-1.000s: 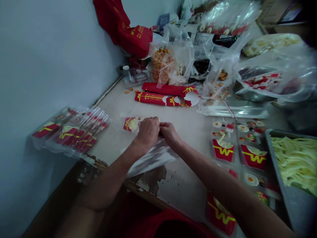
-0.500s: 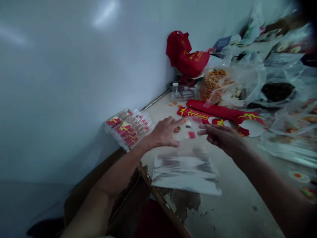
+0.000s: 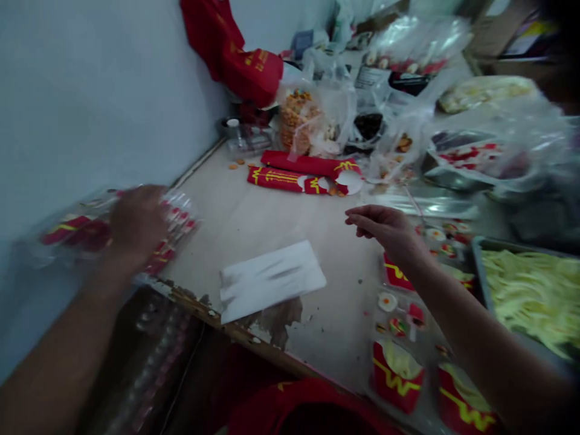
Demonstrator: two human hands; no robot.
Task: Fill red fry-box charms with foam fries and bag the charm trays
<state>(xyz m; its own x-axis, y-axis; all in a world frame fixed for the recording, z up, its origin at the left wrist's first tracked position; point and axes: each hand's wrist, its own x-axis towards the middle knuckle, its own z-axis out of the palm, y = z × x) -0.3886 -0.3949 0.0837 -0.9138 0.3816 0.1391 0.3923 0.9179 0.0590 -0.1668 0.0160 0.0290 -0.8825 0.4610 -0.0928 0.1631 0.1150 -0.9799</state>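
My left hand point(image 3: 139, 225) is over a stack of clear packets point(image 3: 174, 229) with red and yellow pieces inside, at the table's left edge by the wall. Motion smears its fingers, so whether it grips a packet is unclear. Above the tabletop to the right hovers my right hand point(image 3: 385, 228), thumb and fingers drawn together, with nothing visible between them. Between the hands lies a stack of flat, whitish plastic sleeves point(image 3: 274, 278). Under my right forearm are clear packets with red fries boxes point(image 3: 399, 377) and small toy foods point(image 3: 397, 327).
A metal tray point(image 3: 478, 260) of pale yellow strips stands at the right. Flat red fries-box cutouts point(image 3: 281, 178) lie toward the back. Behind them are a bag of orange pieces point(image 3: 299, 121), a clear bottle point(image 3: 242, 140) and a red cloth bag point(image 3: 251, 72).
My left hand has moved left onto the packet stack, and the packet seen between my hands is no longer there. My right hand has drawn its fingers together. The view has swung right.
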